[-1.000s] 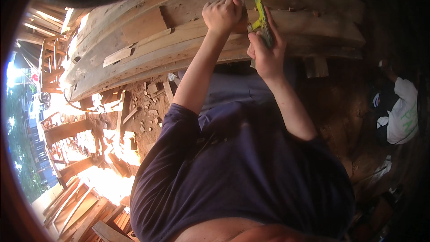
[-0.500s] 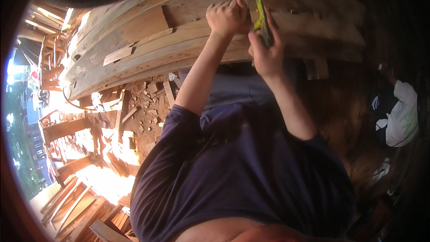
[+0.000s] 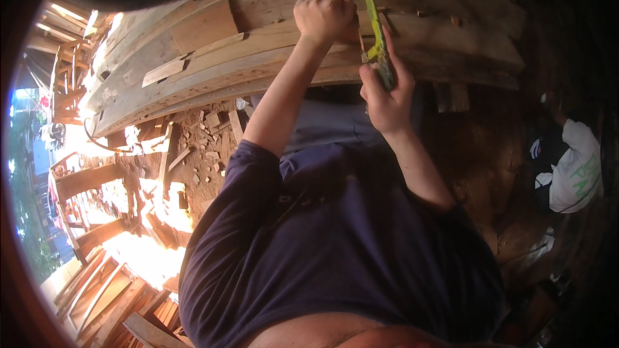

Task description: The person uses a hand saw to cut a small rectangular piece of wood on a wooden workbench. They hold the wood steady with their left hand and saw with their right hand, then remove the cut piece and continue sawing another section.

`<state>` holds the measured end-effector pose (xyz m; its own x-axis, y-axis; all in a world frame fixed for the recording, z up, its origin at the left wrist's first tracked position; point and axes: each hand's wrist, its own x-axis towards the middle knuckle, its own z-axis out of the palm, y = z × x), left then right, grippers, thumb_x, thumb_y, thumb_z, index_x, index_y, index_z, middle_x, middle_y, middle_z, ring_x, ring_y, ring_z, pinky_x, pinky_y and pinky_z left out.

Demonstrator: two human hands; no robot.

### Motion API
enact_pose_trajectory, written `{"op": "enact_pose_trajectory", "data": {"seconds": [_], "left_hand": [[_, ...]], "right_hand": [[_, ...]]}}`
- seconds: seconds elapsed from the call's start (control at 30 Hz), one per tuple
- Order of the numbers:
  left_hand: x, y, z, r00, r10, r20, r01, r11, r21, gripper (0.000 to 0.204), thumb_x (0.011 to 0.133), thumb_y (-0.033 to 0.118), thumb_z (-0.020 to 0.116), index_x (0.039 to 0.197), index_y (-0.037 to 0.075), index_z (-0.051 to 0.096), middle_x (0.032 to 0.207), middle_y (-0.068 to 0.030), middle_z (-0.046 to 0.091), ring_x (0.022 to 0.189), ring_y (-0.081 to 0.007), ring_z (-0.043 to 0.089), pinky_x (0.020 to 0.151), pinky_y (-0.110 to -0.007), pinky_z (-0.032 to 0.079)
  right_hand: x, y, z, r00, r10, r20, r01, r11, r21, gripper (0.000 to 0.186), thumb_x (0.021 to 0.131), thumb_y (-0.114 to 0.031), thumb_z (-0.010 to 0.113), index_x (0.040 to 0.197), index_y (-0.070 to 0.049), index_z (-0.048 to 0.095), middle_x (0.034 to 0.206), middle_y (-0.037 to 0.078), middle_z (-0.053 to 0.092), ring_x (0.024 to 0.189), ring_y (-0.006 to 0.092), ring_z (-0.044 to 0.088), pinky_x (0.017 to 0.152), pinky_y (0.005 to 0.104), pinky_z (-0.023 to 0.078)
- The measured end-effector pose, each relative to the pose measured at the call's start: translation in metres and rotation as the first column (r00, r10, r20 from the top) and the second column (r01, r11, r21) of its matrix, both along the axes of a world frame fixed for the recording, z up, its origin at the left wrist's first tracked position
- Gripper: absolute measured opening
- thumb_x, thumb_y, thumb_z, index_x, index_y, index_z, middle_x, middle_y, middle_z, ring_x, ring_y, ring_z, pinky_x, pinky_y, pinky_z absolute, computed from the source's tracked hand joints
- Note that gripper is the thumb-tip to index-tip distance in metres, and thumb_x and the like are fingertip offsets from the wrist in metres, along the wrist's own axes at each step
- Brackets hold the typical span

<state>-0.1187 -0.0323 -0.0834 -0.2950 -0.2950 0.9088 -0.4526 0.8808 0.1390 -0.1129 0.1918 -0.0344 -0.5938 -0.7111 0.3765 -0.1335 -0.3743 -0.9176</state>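
Your right hand (image 3: 390, 93) grips the handle of the yellow-green saw (image 3: 369, 9), which lies lengthwise over the plank bench (image 3: 451, 45), its handle at the near edge; your left hand (image 3: 324, 16) is curled on the bench, just left of the blade. Can't tell whether it holds anything. Sawing looks underway, but the cut is hidden, so depth done and left can't be judged; no parted piece visible at the blade. Flat brown board (image 3: 205, 26) on the bench's left part, wood scraps (image 3: 209, 132) on the ground before it, white-shirted person (image 3: 576, 167) beyond its right end.
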Motion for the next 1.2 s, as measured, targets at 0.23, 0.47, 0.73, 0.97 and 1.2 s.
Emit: {"op": "enact_pose_trajectory", "data": {"seconds": [0.23, 0.47, 0.73, 0.97, 1.2], "left_hand": [[0.006, 0.01, 0.0, 0.997, -0.069, -0.023, 0.07, 0.997, 0.016, 0.045, 0.095, 0.024, 0.066, 0.052, 0.019, 0.056, 0.049, -0.0045, 0.061, 0.041, -0.0272, 0.059, 0.046, -0.04, 0.042], [0.002, -0.007, 0.002, 0.998, 0.045, 0.051, -0.045, 0.999, 0.015, 0.042, 0.094, 0.025, 0.068, 0.054, 0.018, 0.057, 0.05, -0.0044, 0.062, 0.042, -0.0272, 0.06, 0.047, -0.04, 0.043], [0.002, 0.011, 0.0, 1.0, -0.024, -0.018, 0.024, 0.999, 0.043, 0.044, 0.094, 0.026, 0.068, 0.053, 0.02, 0.055, 0.049, -0.0041, 0.061, 0.042, -0.027, 0.061, 0.047, -0.04, 0.043], [0.002, 0.005, 0.003, 1.0, 0.002, -0.001, -0.002, 1.0, 0.014, 0.045, 0.097, 0.026, 0.066, 0.053, 0.018, 0.058, 0.049, -0.0055, 0.061, 0.042, -0.0274, 0.06, 0.047, -0.04, 0.044], [0.006, 0.01, 0.008, 0.999, -0.031, 0.013, 0.031, 1.0, -0.001, 0.042, 0.097, 0.023, 0.066, 0.055, 0.018, 0.06, 0.052, -0.0042, 0.062, 0.043, -0.0267, 0.06, 0.047, -0.04, 0.044]], "right_hand": [[-0.022, -0.038, 0.0, 0.999, -0.033, 0.005, 0.033, 0.999, 0.033, 0.07, 0.102, 0.002, 0.06, 0.168, -0.007, 0.039, 0.078, -0.008, 0.05, 0.057, -0.0004, 0.042, 0.049, 0.0215, 0.036], [0.009, -0.001, -0.009, 0.996, -0.055, 0.077, 0.047, 0.994, 0.103, 0.073, 0.1, -0.003, 0.065, 0.167, 0.001, 0.037, 0.081, -0.008, 0.053, 0.069, 0.0005, 0.048, 0.066, 0.0197, 0.044], [-0.024, -0.038, -0.002, 0.976, -0.022, 0.216, 0.013, 0.999, 0.045, 0.073, 0.1, -0.002, 0.064, 0.168, -0.005, 0.038, 0.077, -0.007, 0.054, 0.057, 0.0015, 0.046, 0.052, 0.0224, 0.041], [-0.005, -0.011, -0.002, 0.991, -0.06, 0.118, 0.05, 0.996, 0.078, 0.072, 0.101, -0.004, 0.064, 0.168, -0.002, 0.038, 0.08, -0.007, 0.053, 0.065, -0.0004, 0.047, 0.06, 0.0191, 0.043], [-0.01, -0.03, -0.003, 0.995, -0.093, 0.043, 0.089, 0.992, 0.092, 0.072, 0.101, -0.006, 0.065, 0.167, 0.0, 0.038, 0.08, -0.007, 0.051, 0.071, 0.0012, 0.046, 0.065, 0.0205, 0.042]]}}
